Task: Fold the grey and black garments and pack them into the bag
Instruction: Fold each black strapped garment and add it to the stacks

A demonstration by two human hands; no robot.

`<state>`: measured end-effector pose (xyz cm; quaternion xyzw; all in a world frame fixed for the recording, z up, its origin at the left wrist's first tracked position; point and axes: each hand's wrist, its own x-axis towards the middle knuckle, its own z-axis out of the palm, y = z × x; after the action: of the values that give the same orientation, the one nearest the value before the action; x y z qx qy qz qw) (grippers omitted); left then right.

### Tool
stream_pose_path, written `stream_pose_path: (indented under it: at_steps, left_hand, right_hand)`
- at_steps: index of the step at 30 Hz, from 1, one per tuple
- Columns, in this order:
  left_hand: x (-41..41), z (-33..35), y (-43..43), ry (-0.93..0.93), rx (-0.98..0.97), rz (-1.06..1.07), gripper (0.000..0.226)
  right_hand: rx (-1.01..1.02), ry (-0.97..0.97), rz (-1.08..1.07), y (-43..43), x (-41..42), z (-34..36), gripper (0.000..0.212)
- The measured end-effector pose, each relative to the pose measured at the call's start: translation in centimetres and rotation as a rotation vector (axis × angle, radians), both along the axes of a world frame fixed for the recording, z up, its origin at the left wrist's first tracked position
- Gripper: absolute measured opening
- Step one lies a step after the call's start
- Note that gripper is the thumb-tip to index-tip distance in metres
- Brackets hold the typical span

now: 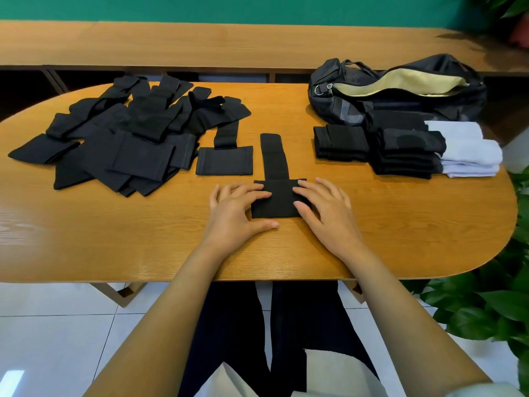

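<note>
Left of the bag (400, 90), a black garment (279, 200) being flattened

Left hand (233, 209) and right hand (326, 213) are pressing straight, slightly spread fingers onto the black garment, which is lying flat on the table (114, 239), nearer than the bag. Folded stacks (400, 150) are sitting just before it.

A: Cam setup?

B: One view. Head-worn wide-angle on the person, facing forward and down over the oval wooden table (400, 224).

A: Range?

B: Close. Forearms enter from the bottom edge. Left hand (234, 207) and right hand (326, 210) sit near frame centre. The person's lap is at bottom centre, right under the lens.

A: Far end?

B: Reaches past the table to a wooden counter (200, 44) and a strip of green wall (229, 7) along the top. Duffel bag (446, 65) upper right, plant leaves (486, 305) at the right edge, tiled floor (57, 325) lower left. Table edges bow, which is lens distortion.
</note>
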<state>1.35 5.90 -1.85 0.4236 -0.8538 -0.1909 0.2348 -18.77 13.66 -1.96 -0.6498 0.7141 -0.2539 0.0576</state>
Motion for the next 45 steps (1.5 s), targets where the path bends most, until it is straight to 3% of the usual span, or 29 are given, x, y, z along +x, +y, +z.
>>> stream_pose_path:
  at_steps: [8, 12, 16, 20, 26, 34, 40, 45]
  left_hand:
    - [-0.18, -0.15, 0.15, 0.028, -0.068, 0.033, 0.037]
    - [-0.17, -0.06, 0.09, 0.061, -0.072, 0.060, 0.031]
    - [-0.09, -0.14, 0.20, 0.082, -0.050, 0.034, 0.054]
    - [0.08, -0.18, 0.21, 0.056, -0.046, -0.008, 0.063]
    - [-0.01, -0.08, 0.24, 0.092, -0.073, 0.016, 0.036]
    - [0.05, 0.02, 0.32, 0.192, -0.038, 0.005, 0.036]
    - [-0.11, 0.15, 0.23, 0.169, -0.039, 0.007, 0.050]
    - [-0.04, -0.04, 0.23, 0.192, -0.042, 0.052, 0.039]
  right_hand:
    - [0.032, -0.033, 0.049, 0.19, -0.11, 0.10, 0.067]
    - [0.028, 0.024, 0.071, 0.24, -0.11, 0.08, 0.052]
    - [0.007, 0.049, 0.055, 0.27, 0.05, 0.07, 0.047]
    - [-0.021, 0.073, 0.037, 0.38, 0.12, -0.03, 0.045]
    - [-0.080, 0.011, 0.009, 0.39, 0.30, 0.03, 0.051]
    - [-0.161, -0.007, 0.034, 0.53, 0.21, 0.16, 0.045]
    - [-0.199, -0.064, 0.028, 0.61, 0.17, 0.22, 0.043]
    - [-0.178, -0.109, -0.015, 0.64, 0.02, 0.30, 0.046]
